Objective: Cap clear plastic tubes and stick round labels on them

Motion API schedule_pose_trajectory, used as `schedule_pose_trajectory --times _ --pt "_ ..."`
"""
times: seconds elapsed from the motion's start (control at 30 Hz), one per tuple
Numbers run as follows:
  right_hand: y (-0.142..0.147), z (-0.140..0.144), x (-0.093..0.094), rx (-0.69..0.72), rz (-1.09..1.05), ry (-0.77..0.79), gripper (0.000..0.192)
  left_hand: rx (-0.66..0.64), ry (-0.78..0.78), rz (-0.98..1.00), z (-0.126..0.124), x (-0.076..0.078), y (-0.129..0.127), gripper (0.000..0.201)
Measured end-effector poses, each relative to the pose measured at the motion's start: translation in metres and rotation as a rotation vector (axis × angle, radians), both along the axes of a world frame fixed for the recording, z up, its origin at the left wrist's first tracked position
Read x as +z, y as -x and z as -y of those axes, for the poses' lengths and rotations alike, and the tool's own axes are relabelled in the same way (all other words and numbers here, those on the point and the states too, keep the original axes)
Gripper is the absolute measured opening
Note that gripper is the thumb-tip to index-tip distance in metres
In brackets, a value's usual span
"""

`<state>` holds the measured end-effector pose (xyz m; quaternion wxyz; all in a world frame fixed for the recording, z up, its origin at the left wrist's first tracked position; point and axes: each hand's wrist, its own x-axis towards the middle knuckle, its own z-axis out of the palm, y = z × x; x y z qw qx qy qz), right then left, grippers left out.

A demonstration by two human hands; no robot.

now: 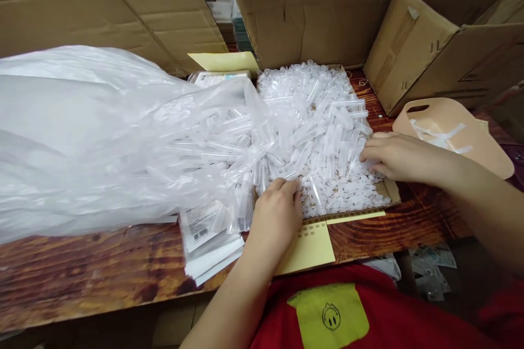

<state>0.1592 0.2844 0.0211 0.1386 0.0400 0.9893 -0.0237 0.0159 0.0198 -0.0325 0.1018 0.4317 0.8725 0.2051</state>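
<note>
Because the clear tubes (319,136) spill from the plastic bag (102,136) into the shallow box (391,190), both hands rest in the heap: left hand (275,217) curled on tubes at its near edge, right hand (393,156) pinching some at its right side.

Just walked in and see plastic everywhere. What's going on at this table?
A person in a red shirt has both hands in a heap of small clear plastic tubes piled in a shallow cardboard tray. The left hand rests at the heap's near edge beside a big plastic bag; the right hand touches its right side.

Left hand (275,212) palm down; right hand (393,156) fingers curled.
</note>
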Motion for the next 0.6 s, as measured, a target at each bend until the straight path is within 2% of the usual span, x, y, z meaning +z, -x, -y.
schedule_pose_trajectory --times 0.07,0.13,0.23,0.33,0.4,0.47,0.53,0.6 --pt "-0.004 0.001 -0.012 0.006 -0.063 -0.01 0.013 -0.007 -0.175 0.079 0.004 0.0 0.004 0.023" --pt "-0.006 0.002 -0.014 0.028 -0.205 0.039 0.015 0.017 -0.378 0.224 0.007 0.002 0.005 0.019" --pt "-0.008 0.015 -0.004 0.083 -0.561 0.205 0.017 0.134 -0.69 0.547 0.006 0.008 0.002 0.018" --pt "-0.005 0.043 0.004 0.173 -0.811 0.368 0.015 0.184 -0.922 0.91 0.0 0.016 -0.003 0.021" --pt "-0.001 0.065 0.004 0.243 -0.883 0.355 0.017 0.184 -1.021 1.121 -0.005 0.02 -0.005 0.025" --pt "0.004 0.083 -0.002 0.275 -0.943 0.265 0.019 0.22 -1.088 1.266 -0.009 0.021 -0.004 0.033" --pt "0.007 0.096 -0.008 0.261 -0.998 0.196 0.019 0.289 -1.126 1.327 -0.011 0.02 -0.004 0.039" --pt "0.01 0.104 -0.013 0.239 -1.042 0.184 0.018 0.343 -1.141 1.308 -0.013 0.017 -0.005 0.042"
